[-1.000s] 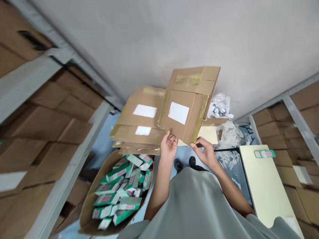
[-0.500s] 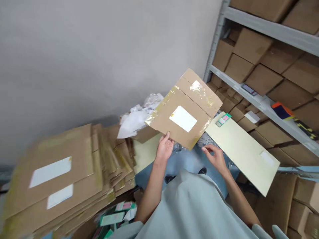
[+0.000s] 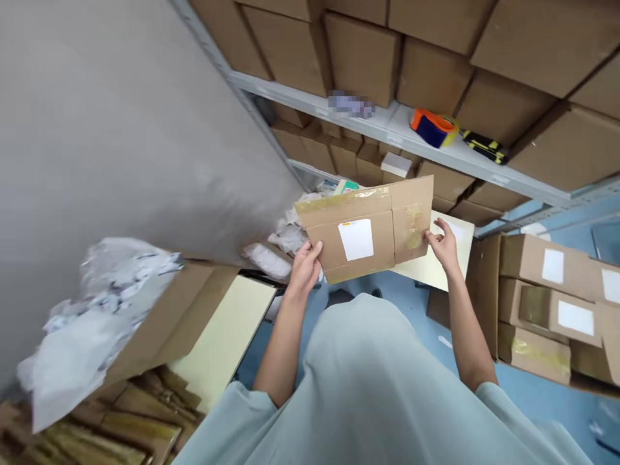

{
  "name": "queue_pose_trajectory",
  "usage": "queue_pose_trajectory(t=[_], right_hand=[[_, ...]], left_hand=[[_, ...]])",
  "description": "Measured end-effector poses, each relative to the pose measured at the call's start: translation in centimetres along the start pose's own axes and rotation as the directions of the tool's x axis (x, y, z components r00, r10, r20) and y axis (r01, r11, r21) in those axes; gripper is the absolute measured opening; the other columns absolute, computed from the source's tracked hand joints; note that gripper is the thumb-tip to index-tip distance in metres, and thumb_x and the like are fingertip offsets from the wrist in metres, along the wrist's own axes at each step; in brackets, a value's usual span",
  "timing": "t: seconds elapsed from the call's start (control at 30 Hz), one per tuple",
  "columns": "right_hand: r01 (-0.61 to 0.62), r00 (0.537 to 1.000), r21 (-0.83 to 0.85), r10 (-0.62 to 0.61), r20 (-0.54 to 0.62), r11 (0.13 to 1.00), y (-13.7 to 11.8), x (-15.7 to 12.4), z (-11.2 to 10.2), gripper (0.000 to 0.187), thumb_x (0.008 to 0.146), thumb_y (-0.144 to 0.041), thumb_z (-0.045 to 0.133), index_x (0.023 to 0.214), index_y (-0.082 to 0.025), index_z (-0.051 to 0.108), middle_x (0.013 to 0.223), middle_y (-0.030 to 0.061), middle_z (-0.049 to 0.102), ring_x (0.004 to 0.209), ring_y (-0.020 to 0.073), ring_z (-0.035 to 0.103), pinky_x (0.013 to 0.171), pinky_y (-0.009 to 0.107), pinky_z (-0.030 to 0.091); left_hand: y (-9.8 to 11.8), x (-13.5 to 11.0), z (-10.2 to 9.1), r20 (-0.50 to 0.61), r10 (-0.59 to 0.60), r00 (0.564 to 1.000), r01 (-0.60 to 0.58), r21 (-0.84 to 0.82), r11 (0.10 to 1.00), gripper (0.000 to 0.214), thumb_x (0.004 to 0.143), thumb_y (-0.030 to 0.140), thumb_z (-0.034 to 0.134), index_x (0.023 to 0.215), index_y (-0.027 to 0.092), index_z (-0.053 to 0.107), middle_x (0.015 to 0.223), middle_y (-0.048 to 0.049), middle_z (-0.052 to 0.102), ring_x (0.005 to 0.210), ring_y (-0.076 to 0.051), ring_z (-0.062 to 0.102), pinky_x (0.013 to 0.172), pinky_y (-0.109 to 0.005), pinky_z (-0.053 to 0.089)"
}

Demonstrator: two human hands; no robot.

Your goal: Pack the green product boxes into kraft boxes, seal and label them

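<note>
A flattened cardboard box (image 3: pixel 382 240) with a white label (image 3: pixel 356 239) and shiny tape strips is held up in front of me, its crease lines showing. My left hand (image 3: pixel 305 267) grips its lower left edge, thumb in front and fingers behind. At the right edge, my right hand (image 3: pixel 442 245) pinches the cardboard between thumb and fingertips. Behind and below the box lies a cream board (image 3: pixel 459 255), partly covered by it. A small green packet (image 3: pixel 349 186) peeks out above the box's top edge.
Shelves of brown boxes (image 3: pixel 363 58) stand ahead, with an orange and blue tape dispenser (image 3: pixel 433 127) on one. An open carton (image 3: pixel 484 290) holds labelled boxes at right. At left are crumpled plastic and paper (image 3: pixel 111 303), another cream board (image 3: pixel 237 310) and flattened cardboard (image 3: pixel 130 426).
The view has swung right. My right hand, apart from the cardboard before, now holds its right edge. The cardboard has turned to lie more level.
</note>
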State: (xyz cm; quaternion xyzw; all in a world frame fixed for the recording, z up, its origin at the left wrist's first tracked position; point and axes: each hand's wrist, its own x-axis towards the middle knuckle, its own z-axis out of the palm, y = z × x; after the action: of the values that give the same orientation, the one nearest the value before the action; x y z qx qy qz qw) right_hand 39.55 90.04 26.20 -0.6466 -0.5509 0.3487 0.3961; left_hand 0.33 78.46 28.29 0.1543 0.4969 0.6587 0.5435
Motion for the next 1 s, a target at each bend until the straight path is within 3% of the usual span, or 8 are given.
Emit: queue_pose_trajectory(t=[0.13, 0.27, 0.37, 0.5, 0.6, 0.73, 0.87, 1.0], right_hand=[[-0.113, 0.993, 0.074, 0.115, -0.025, 0.991, 2.8, 1.6, -1.6, 0.078, 0.082, -0.057, 0.067, 0.148, -0.016, 0.064, 0.137, 0.0184, 0.077, 0.076, 0.0186, 0.071, 0.084, 0.042, 0.066], [-0.201, 0.974, 0.064, 0.207, -0.096, 0.977, 4.0, 1.3, -2.2, 0.054, 0.083, -0.060, 0.067, 0.118, -0.019, 0.068, 0.113, 0.0129, 0.079, 0.085, 0.0228, 0.076, 0.089, 0.041, 0.066], [-0.250, 0.955, 0.014, 0.249, -0.162, 0.968, 4.5, 0.1, -1.5, 0.040, 0.089, -0.058, 0.062, 0.108, -0.023, 0.064, 0.111, 0.0130, 0.079, 0.095, 0.0251, 0.077, 0.094, 0.042, 0.065], [-0.342, 0.916, -0.080, 0.314, -0.248, 0.936, 4.6, -1.3, 0.7, 0.027, 0.096, -0.048, 0.053, 0.105, -0.025, 0.062, 0.107, 0.0138, 0.081, 0.102, 0.0278, 0.076, 0.099, 0.045, 0.062], [-0.383, 0.899, -0.077, 0.352, -0.261, 0.921, 4.4, -1.5, 2.8, 0.027, 0.098, -0.047, 0.051, 0.107, -0.025, 0.063, 0.108, 0.0140, 0.082, 0.102, 0.0281, 0.076, 0.100, 0.046, 0.062], [-0.342, 0.907, -0.015, 0.326, -0.266, 0.940, 3.4, -1.6, 4.8, 0.045, 0.099, -0.059, 0.051, 0.119, -0.023, 0.067, 0.123, 0.0143, 0.082, 0.109, 0.0261, 0.076, 0.100, 0.045, 0.065], [-0.364, 0.862, 0.091, 0.372, -0.345, 0.927, 0.5, -3.2, 4.9, 0.061, 0.100, -0.073, 0.050, 0.126, -0.020, 0.068, 0.131, 0.0167, 0.079, 0.102, 0.0251, 0.080, 0.089, 0.041, 0.068], [-0.457, 0.814, 0.026, 0.429, -0.392, 0.889, -3.7, -5.5, 4.9, 0.066, 0.097, -0.080, 0.060, 0.126, -0.022, 0.070, 0.117, 0.0122, 0.082, 0.090, 0.0259, 0.080, 0.078, 0.038, 0.065]], left_hand=[[-1.7, 4.4, 3.8, 0.130, -0.084, 0.988, 0.074, 0.076, 0.994, 0.042, 0.074, 0.034, 0.102, 0.107, 0.022, 0.080, 0.118, -0.0101, 0.086, 0.134, -0.031, 0.075, 0.124, -0.043, 0.055], [-3.3, 9.3, 7.0, 0.174, 0.027, 0.984, -0.060, 0.188, 0.980, 0.039, 0.076, 0.035, 0.100, 0.107, 0.022, 0.080, 0.119, -0.0091, 0.084, 0.132, -0.029, 0.074, 0.122, -0.037, 0.053], [-4.5, 12.9, 8.9, 0.186, 0.075, 0.980, -0.132, 0.318, 0.939, 0.029, 0.082, 0.037, 0.096, 0.102, 0.021, 0.080, 0.115, -0.0078, 0.083, 0.129, -0.027, 0.072, 0.125, -0.035, 0.048], [-6.2, 16.4, 10.8, 0.181, -0.018, 0.983, -0.039, 0.308, 0.951, 0.021, 0.083, 0.028, 0.093, 0.098, 0.021, 0.081, 0.115, -0.0092, 0.082, 0.133, -0.025, 0.069, 0.130, -0.035, 0.041], [-7.3, 17.8, 11.6, 0.205, -0.129, 0.970, 0.072, 0.265, 0.962, 0.022, 0.081, 0.022, 0.091, 0.101, 0.023, 0.082, 0.120, -0.0091, 0.082, 0.139, -0.024, 0.069, 0.130, -0.035, 0.043], [-7.3, 18.4, 11.9, 0.289, -0.244, 0.926, 0.146, 0.322, 0.935, 0.020, 0.082, 0.023, 0.087, 0.102, 0.025, 0.085, 0.124, -0.0088, 0.083, 0.141, -0.027, 0.069, 0.129, -0.042, 0.046], [-5.2, 18.4, 11.8, 0.347, -0.206, 0.915, 0.045, 0.420, 0.906, 0.025, 0.086, 0.034, 0.087, 0.109, 0.025, 0.088, 0.131, -0.0106, 0.082, 0.136, -0.032, 0.069, 0.125, -0.043, 0.050], [-2.8, 18.7, 12.7, 0.406, -0.080, 0.910, -0.135, 0.474, 0.870, 0.035, 0.074, 0.038, 0.101, 0.104, 0.026, 0.088, 0.119, -0.0091, 0.080, 0.106, -0.028, 0.071, 0.109, -0.036, 0.056]])
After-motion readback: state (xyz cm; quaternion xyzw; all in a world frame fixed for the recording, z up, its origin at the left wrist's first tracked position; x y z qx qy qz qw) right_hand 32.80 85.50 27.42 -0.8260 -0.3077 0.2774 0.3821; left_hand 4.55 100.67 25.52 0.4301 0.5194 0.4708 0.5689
